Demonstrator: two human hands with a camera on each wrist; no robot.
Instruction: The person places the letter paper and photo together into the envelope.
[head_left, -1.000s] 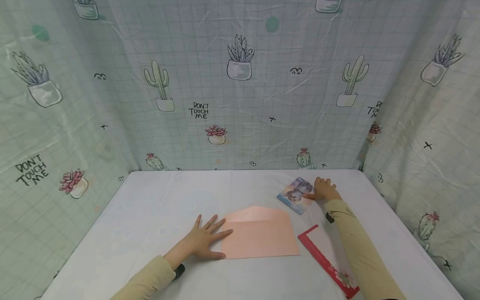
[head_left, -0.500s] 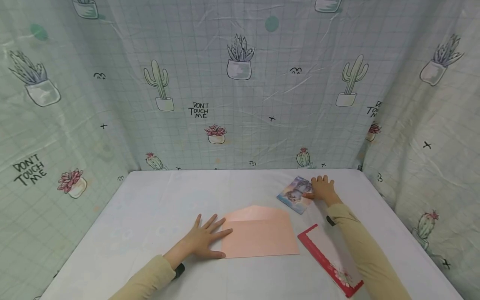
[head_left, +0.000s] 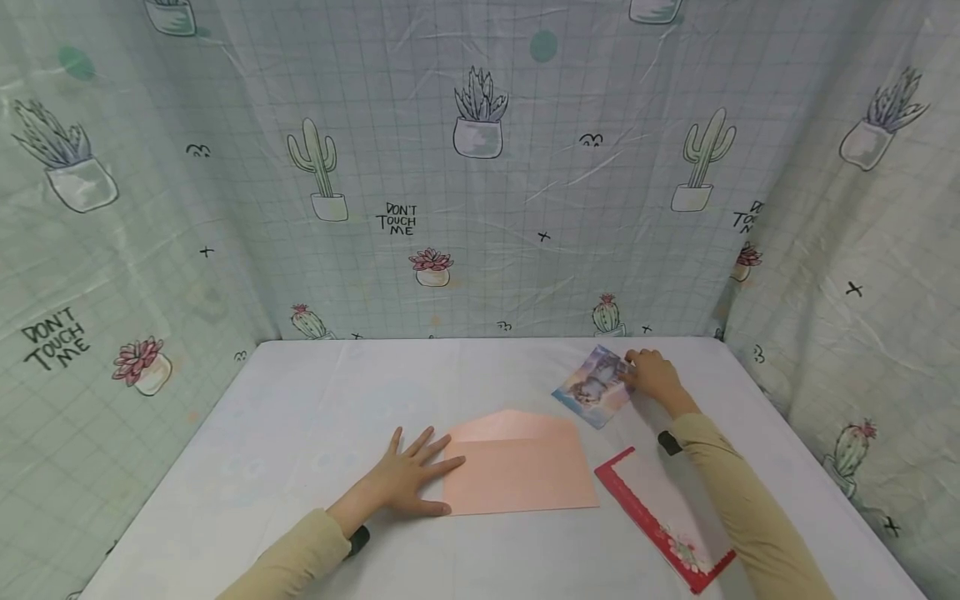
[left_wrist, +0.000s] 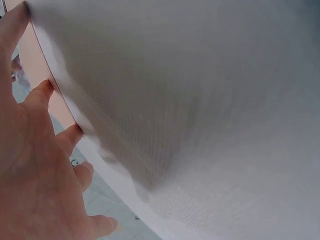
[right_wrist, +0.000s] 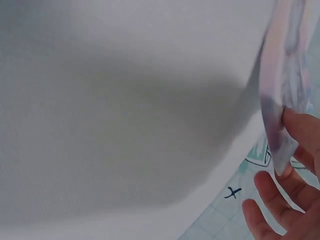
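A pale peach envelope (head_left: 521, 479) lies on the white table with its pointed flap at the far side. My left hand (head_left: 408, 479) is spread flat at its left edge, fingertips resting on the paper; the left wrist view shows several fingertips along that edge. Toward the back right, my right hand (head_left: 655, 379) pinches the right side of a colourful picture card (head_left: 591, 390). In the right wrist view the thumb lies on the card's (right_wrist: 277, 90) face, with fingers behind it, and this side is raised off the table.
A sheet of paper with a red, flower-decorated border (head_left: 637, 512) lies right of the envelope, beside the right sleeve (head_left: 742, 508). A cactus-print curtain (head_left: 480, 192) surrounds the white table (head_left: 337, 392) at the back and sides.
My right fingers have closed on the picture card's right side and lifted it slightly. The right forearm shifted a little right, showing more of the red-bordered sheet. My left hand has stayed still.
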